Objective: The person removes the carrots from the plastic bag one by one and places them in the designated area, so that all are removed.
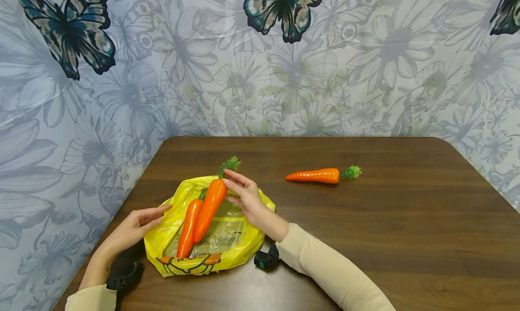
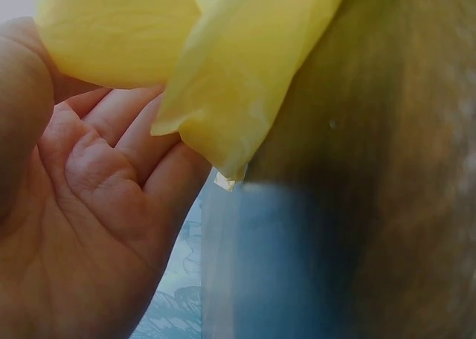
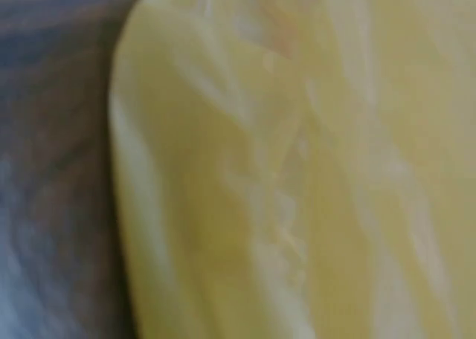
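Note:
In the head view my right hand [image 1: 249, 200] pinches an orange carrot [image 1: 210, 207] near its leafy green top. This carrot slants over the opening of a yellow plastic bag [image 1: 253, 245], its narrow end low inside. Beside it a second carrot [image 1: 187, 229] leans in the bag, its top partly hidden. My left hand [image 1: 132, 229] holds the bag's left rim, fingers over the edge and thumb on the near side. Yellow plastic covers the fingertips of the left hand [image 2: 104, 183] in the left wrist view. Only the bag [image 3: 223, 175], blurred, fills most of the right wrist view.
A third carrot [image 1: 314, 175] lies on the brown wooden table [image 1: 386, 239], behind and right of the bag, its greens pointing right. Black wrist devices [image 1: 266, 258] sit at both wrists. A flowered, butterfly-printed wall covering [image 1: 296, 90] stands behind the table.

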`<state>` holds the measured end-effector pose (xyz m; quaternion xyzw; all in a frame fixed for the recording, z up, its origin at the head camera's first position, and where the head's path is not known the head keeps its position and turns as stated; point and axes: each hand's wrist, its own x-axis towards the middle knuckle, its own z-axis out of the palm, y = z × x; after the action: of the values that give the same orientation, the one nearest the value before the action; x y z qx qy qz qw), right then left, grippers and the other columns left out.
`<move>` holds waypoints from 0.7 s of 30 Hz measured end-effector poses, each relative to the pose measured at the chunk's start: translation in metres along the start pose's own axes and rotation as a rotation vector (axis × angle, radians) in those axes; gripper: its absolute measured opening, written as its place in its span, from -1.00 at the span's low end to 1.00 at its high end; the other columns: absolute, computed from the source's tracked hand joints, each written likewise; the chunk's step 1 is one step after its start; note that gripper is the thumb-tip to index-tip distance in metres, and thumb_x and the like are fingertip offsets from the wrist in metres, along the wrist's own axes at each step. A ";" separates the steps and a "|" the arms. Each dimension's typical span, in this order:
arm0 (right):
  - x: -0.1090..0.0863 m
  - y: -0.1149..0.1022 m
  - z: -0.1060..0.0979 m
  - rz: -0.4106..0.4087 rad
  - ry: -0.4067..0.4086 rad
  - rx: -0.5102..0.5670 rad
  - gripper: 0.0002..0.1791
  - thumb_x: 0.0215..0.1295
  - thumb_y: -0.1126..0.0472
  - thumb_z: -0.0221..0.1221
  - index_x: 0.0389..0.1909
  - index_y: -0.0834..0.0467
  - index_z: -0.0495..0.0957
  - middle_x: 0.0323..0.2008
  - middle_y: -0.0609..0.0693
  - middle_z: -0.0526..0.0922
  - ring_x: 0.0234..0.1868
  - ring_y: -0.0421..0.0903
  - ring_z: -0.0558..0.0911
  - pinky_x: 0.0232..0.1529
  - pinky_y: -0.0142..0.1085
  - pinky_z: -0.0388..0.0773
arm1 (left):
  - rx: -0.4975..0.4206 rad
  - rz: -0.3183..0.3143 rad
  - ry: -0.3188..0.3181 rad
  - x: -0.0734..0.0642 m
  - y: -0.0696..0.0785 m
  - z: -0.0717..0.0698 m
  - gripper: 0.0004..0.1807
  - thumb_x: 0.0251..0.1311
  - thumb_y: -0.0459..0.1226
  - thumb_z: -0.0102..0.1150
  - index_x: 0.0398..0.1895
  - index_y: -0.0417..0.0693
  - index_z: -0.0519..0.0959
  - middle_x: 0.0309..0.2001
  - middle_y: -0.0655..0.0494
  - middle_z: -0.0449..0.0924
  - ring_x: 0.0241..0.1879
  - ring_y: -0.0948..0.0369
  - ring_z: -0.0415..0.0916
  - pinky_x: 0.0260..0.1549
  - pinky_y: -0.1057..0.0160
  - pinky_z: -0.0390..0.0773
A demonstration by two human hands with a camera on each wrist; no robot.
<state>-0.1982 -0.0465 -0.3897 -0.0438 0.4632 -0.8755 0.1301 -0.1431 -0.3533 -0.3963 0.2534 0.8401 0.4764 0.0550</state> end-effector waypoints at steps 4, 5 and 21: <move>-0.002 -0.006 -0.001 -0.043 0.005 -0.023 -0.60 0.26 0.36 0.17 0.14 0.23 0.51 0.02 0.05 0.55 -0.13 -0.09 0.59 -0.14 -0.13 0.55 | 0.007 -0.002 0.003 0.000 0.000 0.001 -0.62 0.32 -0.47 -0.03 0.16 -0.51 0.36 0.13 -0.45 0.31 0.08 0.46 0.32 -0.10 0.49 0.41; -0.002 -0.008 -0.002 -0.048 0.006 -0.026 -0.60 0.26 0.36 0.17 0.14 0.23 0.51 0.01 0.05 0.55 -0.13 -0.10 0.59 -0.13 -0.12 0.54 | 0.009 -0.003 0.004 0.000 0.000 0.001 -0.62 0.32 -0.47 -0.03 0.16 -0.51 0.36 0.13 -0.45 0.31 0.08 0.47 0.32 -0.11 0.49 0.41; -0.005 -0.041 -0.017 -0.097 0.040 0.013 -0.58 0.28 0.41 0.12 0.18 0.27 0.46 -0.04 0.03 0.57 -0.16 -0.11 0.58 -0.07 -0.11 0.52 | -0.011 -0.008 0.000 0.002 0.000 0.001 -0.62 0.31 -0.48 -0.03 0.16 -0.54 0.35 0.13 -0.49 0.29 0.07 0.47 0.33 -0.12 0.47 0.43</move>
<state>-0.2046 -0.0097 -0.3659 -0.0479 0.4573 -0.8845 0.0784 -0.1443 -0.3517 -0.3962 0.2499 0.8385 0.4806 0.0583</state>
